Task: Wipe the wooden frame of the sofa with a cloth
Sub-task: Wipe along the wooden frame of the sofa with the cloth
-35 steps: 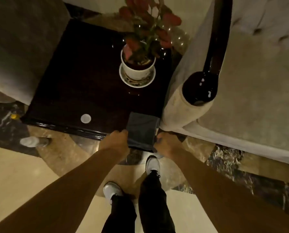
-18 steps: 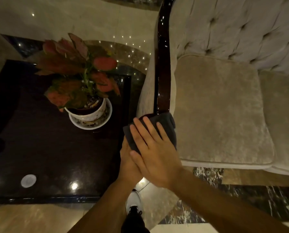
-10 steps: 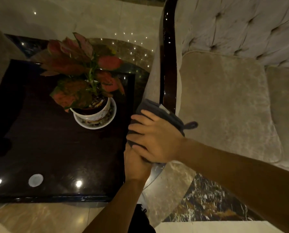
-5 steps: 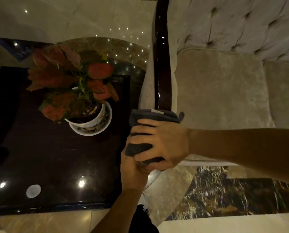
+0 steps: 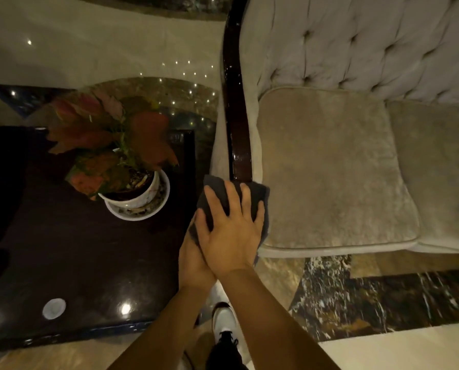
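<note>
The sofa's dark glossy wooden armrest (image 5: 236, 116) runs from the top of the view down to its front knob, between the beige arm padding and the seat cushion. A dark grey cloth (image 5: 257, 190) is draped over that front knob and hides it. My right hand (image 5: 231, 231) lies flat on top of the cloth with its fingers spread, pressing it onto the wood. My left hand (image 5: 191, 260) sits partly under the right one, gripping the cloth's lower left side.
A dark polished side table (image 5: 63, 249) stands left of the armrest, carrying a red-leaved plant in a white pot (image 5: 132, 193) on a saucer and a small white disc (image 5: 53, 308). The beige seat cushion (image 5: 329, 169) lies right. My white shoe (image 5: 223, 319) is on the marble floor below.
The right hand has turned from a sideways clasp around the cloth to lying flat on it, fingers pointing up the armrest. The cloth stays on the knob.
</note>
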